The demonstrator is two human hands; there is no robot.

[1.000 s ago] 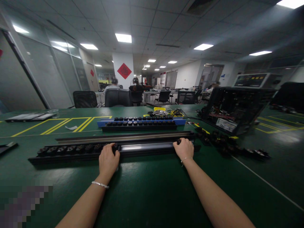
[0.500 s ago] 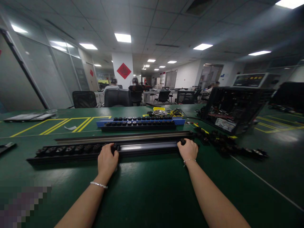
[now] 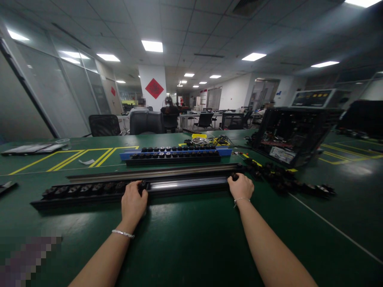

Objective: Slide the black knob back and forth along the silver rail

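Note:
A long black rail (image 3: pixel 188 185) with a shiny channel lies across the green table. Several round black parts (image 3: pixel 85 189) sit in a row along its left half. My left hand (image 3: pixel 133 201) is closed around a black part at the right end of that row. At the rail's right end, my right hand (image 3: pixel 241 186) pinches a small black part (image 3: pixel 235 176), mostly covered by the fingers. Just behind lies a second long rail (image 3: pixel 155 173), with no round parts on it.
Farther back, a blue rail (image 3: pixel 226 152) and a black rail (image 3: pixel 176 160) carry small parts. Loose black parts (image 3: pixel 284 179) lie at the right, before an open computer case (image 3: pixel 287 137). Papers (image 3: pixel 32 148) rest at the far left on the green table (image 3: pixel 185 243).
My right hand has moved slightly to the right along the rail with the black part. My left hand stays at the row's end. The view has shifted a little.

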